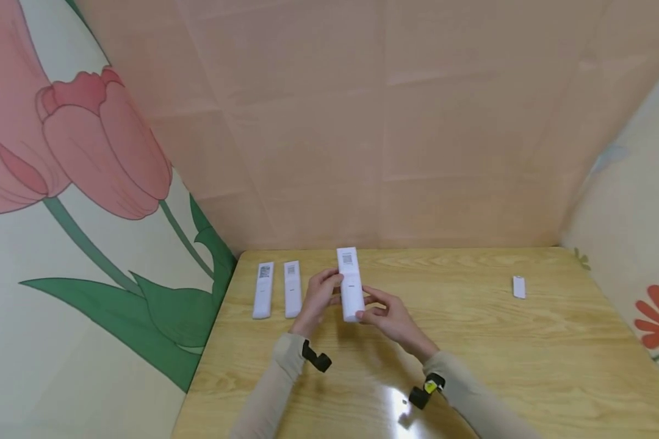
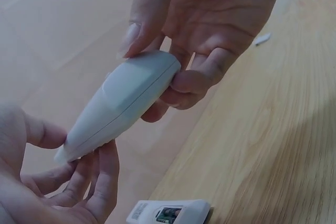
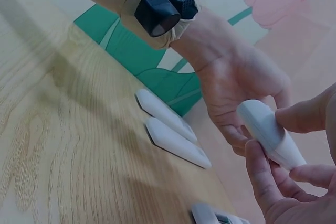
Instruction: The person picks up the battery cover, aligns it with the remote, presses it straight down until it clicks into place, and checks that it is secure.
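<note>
A white remote control [image 1: 352,299] with a printed code on its upturned face is held above the table by both hands. My left hand [image 1: 320,297] pinches its far part between thumb and fingers. At the near end, my right hand [image 1: 393,318] grips it, thumb on one face and fingers beneath. Below the hands in the left wrist view lies another white remote [image 2: 197,211] with its battery compartment uncovered; in the head view it is hidden.
Two more white remotes [image 1: 263,291] [image 1: 293,291] lie side by side at the table's left. A small white cover [image 1: 518,287] lies on the wooden table [image 1: 472,360] far to the right. A flower-patterned wall [image 1: 104,244] borders the left edge, a pinkish-brown backdrop [image 1: 445,152] the back.
</note>
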Motion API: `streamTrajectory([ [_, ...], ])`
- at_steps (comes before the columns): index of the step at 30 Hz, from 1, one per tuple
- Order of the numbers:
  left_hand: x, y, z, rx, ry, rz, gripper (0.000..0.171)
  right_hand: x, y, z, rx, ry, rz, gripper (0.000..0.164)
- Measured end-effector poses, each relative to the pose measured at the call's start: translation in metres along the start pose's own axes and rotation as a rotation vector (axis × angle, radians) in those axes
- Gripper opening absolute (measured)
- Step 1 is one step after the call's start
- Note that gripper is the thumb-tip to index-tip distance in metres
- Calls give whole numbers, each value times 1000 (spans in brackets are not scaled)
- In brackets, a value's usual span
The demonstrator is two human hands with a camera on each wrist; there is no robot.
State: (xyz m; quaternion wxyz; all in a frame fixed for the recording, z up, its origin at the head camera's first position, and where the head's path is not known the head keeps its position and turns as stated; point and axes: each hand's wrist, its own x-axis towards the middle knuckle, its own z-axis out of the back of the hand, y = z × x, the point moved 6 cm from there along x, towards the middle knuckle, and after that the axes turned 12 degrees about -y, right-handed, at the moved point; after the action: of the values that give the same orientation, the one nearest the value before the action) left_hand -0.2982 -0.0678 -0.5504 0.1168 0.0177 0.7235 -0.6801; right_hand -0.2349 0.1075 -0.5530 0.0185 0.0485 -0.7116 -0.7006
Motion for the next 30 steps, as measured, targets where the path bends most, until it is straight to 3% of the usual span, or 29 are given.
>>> streamTrajectory([
  [15,7,0,8,51,21,-11,45,6,0,-6,-83,-69,9,70],
  [22,12,-6,19,53,-12,-29,49,13,2,-12,-115,-105,63,62],
  [30,17,-9,32,74,-40,-32,47,20,0,-25,-121,-145,55,54],
])
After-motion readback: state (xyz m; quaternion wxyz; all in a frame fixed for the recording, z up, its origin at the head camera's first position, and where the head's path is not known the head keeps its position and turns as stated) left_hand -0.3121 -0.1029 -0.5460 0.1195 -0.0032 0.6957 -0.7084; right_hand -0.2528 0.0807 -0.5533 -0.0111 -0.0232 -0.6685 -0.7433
